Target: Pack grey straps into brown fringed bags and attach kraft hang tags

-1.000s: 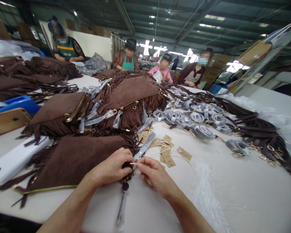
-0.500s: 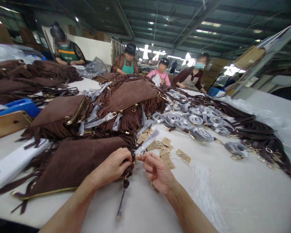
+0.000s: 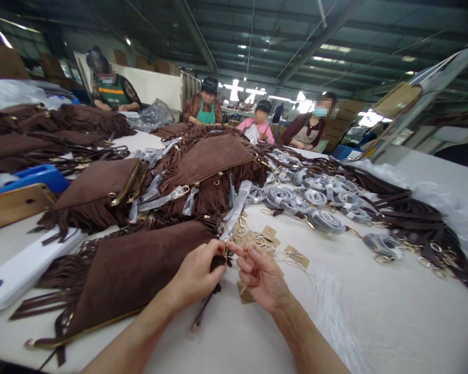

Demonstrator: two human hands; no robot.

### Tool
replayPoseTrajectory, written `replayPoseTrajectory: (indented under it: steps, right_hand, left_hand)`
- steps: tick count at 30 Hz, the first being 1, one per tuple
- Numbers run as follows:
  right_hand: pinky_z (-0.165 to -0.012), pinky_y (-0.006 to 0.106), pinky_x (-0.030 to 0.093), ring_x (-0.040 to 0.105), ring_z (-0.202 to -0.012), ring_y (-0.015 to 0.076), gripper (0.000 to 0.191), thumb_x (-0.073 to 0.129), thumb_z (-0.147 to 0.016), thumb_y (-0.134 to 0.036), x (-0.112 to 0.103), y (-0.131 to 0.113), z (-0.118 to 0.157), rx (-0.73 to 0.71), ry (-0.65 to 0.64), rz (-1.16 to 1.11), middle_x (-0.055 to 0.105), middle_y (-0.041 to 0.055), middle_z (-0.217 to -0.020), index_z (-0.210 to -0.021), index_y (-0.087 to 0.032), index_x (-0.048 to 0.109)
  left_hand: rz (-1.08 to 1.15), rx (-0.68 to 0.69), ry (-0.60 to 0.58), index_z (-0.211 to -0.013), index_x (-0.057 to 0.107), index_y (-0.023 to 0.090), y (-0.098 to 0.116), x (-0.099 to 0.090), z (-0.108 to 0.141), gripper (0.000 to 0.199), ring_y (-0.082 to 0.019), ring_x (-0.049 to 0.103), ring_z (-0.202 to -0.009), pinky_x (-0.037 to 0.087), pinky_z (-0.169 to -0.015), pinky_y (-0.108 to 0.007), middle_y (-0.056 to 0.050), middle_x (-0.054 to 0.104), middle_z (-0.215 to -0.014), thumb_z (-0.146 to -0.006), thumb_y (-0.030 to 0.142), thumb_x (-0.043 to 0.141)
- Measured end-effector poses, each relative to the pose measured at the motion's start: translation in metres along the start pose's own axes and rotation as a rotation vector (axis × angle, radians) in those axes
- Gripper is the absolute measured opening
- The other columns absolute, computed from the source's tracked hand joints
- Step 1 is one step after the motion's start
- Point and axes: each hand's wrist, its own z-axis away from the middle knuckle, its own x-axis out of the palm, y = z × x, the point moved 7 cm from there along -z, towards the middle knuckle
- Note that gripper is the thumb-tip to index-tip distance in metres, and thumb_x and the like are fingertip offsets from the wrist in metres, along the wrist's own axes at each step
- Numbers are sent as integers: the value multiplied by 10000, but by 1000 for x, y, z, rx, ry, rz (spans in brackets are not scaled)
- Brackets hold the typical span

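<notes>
A brown suede fringed bag (image 3: 140, 270) with a gold zip lies in front of me on the table. My left hand (image 3: 198, 272) is closed at its right corner, fingers pinched around a gold metal clasp (image 3: 225, 252). From that clasp a plastic-wrapped strap (image 3: 237, 205) runs up and away. My right hand (image 3: 263, 278) is closed in a pinch, fingertips touching the left hand's at the clasp. A kraft paper hang tag (image 3: 245, 292) dangles under the right hand; its string is mostly hidden by the fingers. A dark zip pull (image 3: 206, 306) hangs below the left hand.
Kraft tags with white strings (image 3: 273, 239) lie beyond my right hand. Coiled wrapped straps (image 3: 281, 197) and dark straps (image 3: 421, 218) fill the right. More fringed bags (image 3: 218, 156) are piled ahead. A phone (image 3: 17, 205) stands left. Several co-workers sit across the table.
Both hands have shifted slightly right, fingertips now meeting at the clasp. The wrapped strap stands more upright. The hang tag shows more below my right hand. The bag appears slightly lower.
</notes>
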Motion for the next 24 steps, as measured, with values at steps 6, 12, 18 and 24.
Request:
replayPoseTrajectory:
  steps: [6,12,18,24]
  right_hand:
    - [-381,154,102,336,-483,38,389,852,-617,-378,2,3,-5,3,-6,158,716,68,-1020,-699,-189,523]
    - [-427,185,203,323,-502,66,290,711,-752,-477,-9,-8,-6,-155,-15,654,535,-46,-658,-778,-199,631]
    - [-534,241,339,440,-577,117,216,581,-840,-361,-6,-18,-3,-381,10,1117,500,-39,-610,-712,-195,636]
    - [-529,239,338,465,-600,127,198,563,-851,-322,-7,-13,-5,-383,3,1191,531,-25,-632,-717,-197,639]
  left_hand:
    - [176,-216,34,-772,542,201,-18,5,-14,61,-144,538,-653,362,-578,-227,30,602,-699,-809,248,528]
    - [342,-269,35,-749,550,187,-36,11,-21,233,-150,593,-635,412,-590,-231,-4,667,-679,-880,349,446]
    - [624,-315,44,-742,552,175,-39,12,-17,238,-139,572,-586,415,-566,-225,5,643,-633,-808,404,555]
    - [588,-317,54,-723,559,176,-36,10,-16,232,-137,564,-583,397,-558,-223,12,636,-625,-795,397,564]
